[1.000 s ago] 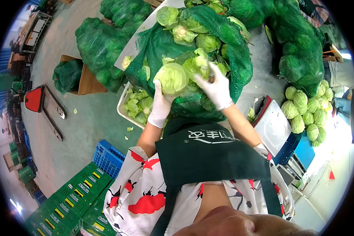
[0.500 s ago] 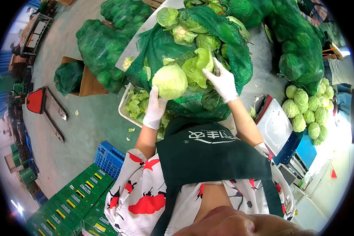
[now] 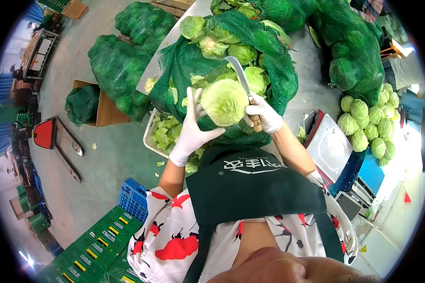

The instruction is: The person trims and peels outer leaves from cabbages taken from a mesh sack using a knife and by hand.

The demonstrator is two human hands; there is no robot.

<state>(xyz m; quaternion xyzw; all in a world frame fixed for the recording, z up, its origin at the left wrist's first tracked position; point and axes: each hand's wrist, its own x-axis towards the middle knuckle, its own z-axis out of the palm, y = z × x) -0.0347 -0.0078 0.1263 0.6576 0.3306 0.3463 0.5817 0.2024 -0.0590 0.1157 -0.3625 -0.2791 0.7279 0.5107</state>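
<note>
A pale green cabbage [image 3: 225,102] sits between my two white-gloved hands, above the open green mesh bag [image 3: 172,70] of cabbages. My left hand [image 3: 193,129] is spread at its lower left, thumb and fingers apart around its side; whether they bear its weight I cannot tell. In my right hand [image 3: 265,115] is a knife [image 3: 241,75] with a wooden handle and a curved blade. The blade points up and away, along the cabbage's right edge. Behind the blade lies a loose cabbage leaf [image 3: 257,81].
Beneath the bag's left side stands a white crate [image 3: 149,134] of leaves. To the right are a scale [image 3: 333,153] and a pile of trimmed cabbages [image 3: 370,122]. Full mesh bags [image 3: 115,70] stand on the floor at left, near a red pallet jack [image 3: 45,133]. Green crates [image 3: 92,245] are stacked lower left.
My right hand has let go of the leaf and now grips the knife. My left hand has loosened and spread its fingers. The cabbage has shifted slightly right.
</note>
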